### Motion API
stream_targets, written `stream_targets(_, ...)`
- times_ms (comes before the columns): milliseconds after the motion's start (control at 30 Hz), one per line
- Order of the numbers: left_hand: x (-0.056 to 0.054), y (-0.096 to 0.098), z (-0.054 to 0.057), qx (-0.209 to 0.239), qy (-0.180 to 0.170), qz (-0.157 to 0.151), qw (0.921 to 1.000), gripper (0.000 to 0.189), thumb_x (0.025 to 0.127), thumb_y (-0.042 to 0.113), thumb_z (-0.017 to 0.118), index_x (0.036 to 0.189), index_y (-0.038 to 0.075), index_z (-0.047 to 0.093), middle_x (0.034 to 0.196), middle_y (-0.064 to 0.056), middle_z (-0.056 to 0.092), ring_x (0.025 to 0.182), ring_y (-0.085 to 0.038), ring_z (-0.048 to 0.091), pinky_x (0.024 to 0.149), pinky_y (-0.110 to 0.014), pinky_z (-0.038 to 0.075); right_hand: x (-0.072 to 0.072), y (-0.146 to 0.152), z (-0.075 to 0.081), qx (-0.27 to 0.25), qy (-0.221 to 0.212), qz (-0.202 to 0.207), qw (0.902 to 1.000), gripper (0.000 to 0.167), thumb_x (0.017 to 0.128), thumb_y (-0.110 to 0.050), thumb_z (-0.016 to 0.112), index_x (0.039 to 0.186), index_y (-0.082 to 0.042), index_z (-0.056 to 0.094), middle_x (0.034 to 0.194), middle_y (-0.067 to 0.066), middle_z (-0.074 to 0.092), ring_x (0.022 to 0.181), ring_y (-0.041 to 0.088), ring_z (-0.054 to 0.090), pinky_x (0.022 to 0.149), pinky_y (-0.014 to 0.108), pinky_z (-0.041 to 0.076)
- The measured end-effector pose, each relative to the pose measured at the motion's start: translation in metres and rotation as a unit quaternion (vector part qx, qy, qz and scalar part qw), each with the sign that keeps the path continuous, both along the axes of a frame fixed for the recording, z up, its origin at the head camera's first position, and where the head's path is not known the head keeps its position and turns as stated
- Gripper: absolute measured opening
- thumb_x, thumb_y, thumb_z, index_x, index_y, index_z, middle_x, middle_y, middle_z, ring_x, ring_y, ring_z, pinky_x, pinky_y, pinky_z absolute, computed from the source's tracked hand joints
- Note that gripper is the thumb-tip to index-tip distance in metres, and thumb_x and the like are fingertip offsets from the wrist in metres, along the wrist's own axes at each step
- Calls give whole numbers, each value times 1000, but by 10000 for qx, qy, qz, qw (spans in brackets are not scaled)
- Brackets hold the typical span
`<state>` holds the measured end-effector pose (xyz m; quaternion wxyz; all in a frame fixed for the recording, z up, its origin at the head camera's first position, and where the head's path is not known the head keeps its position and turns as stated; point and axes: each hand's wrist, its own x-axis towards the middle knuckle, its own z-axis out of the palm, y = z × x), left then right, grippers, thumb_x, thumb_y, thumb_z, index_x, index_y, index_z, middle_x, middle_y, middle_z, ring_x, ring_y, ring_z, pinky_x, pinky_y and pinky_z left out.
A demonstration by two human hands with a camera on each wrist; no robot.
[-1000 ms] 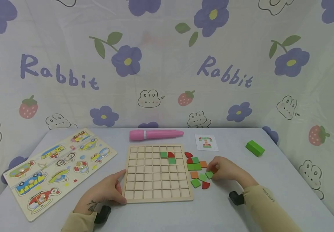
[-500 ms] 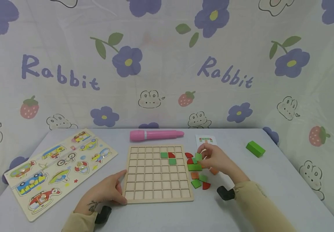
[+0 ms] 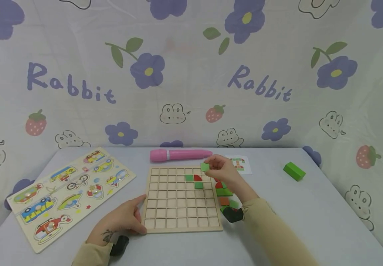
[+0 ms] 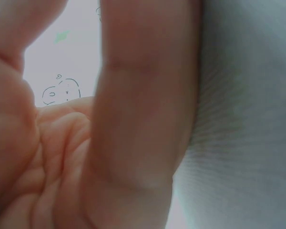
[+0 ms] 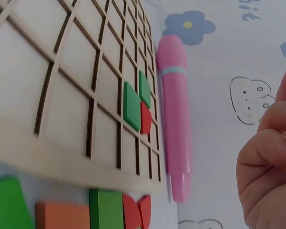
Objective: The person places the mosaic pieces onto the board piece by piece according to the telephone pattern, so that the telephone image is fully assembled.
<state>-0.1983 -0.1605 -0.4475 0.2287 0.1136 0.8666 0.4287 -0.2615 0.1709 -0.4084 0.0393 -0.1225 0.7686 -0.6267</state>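
In the head view my right hand (image 3: pixel 225 170) pinches a green square tile (image 3: pixel 205 167) between thumb and fingertips, above the far right corner of the wooden grid board (image 3: pixel 183 230). Two green squares, one of them this green tile (image 3: pixel 199 185), and a red quarter-round tile (image 3: pixel 197 178) lie in the board's cells. My left hand (image 3: pixel 121 218) touches the board's left edge, thumb at the near corner and index finger farther up. Close up, the left wrist view shows mostly fingers and palm. In the right wrist view, curled fingers (image 5: pixel 269 157) show at the right, the held tile out of sight.
Loose green, orange and red tiles (image 3: pixel 224 201) lie right of the board, partly under the right forearm. Behind it are a pink marker-shaped stick (image 3: pixel 181 155) and a partly hidden pattern card (image 3: pixel 244 166). A vehicle puzzle board (image 3: pixel 71 199) lies left, a green block (image 3: pixel 294 171) right.
The right hand has lifted a green square tile from the loose pile and carried it left and away from me, over the board's far right corner. The left hand stays at the board's edge.
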Motion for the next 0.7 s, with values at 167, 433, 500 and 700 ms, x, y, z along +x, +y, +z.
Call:
stream_targets(167,-2,0,-2,-59,20,-8,10000,108,56,8,85,145,1,24,65,-5,55,52,-13,50,49,-26,41,-10,-17,-2,-80,-55,205,9997,25,79,1,63,102,-5,60,78,0,49,56,9,38,49,23,33)
stream_targets(433,-2,0,-2,-131,49,21,9999,108,55,8,85,145,1,25,65,-5,55,52,-13,49,49,-26,41,-24,-39,-4,291,-28,379,9989,27,80,-1,64,106,0,60,82,1,54,60,9,44,54,23,37)
stream_targets(500,-2,-1,-2,-120,58,-4,9999,108,55,8,85,145,1,25,66,-5,55,52,-13,50,49,-26,41,-26,-44,-4,337,-47,393,9986,26,80,-1,64,105,0,60,82,1,55,61,10,44,54,24,37)
stream_targets(700,-1,-1,-1,-112,105,-36,9999,107,56,8,85,144,0,25,66,-5,55,52,-13,49,49,-26,41,-32,-56,-11,520,-72,423,9977,25,78,-2,65,103,0,61,88,3,57,68,13,49,59,29,43)
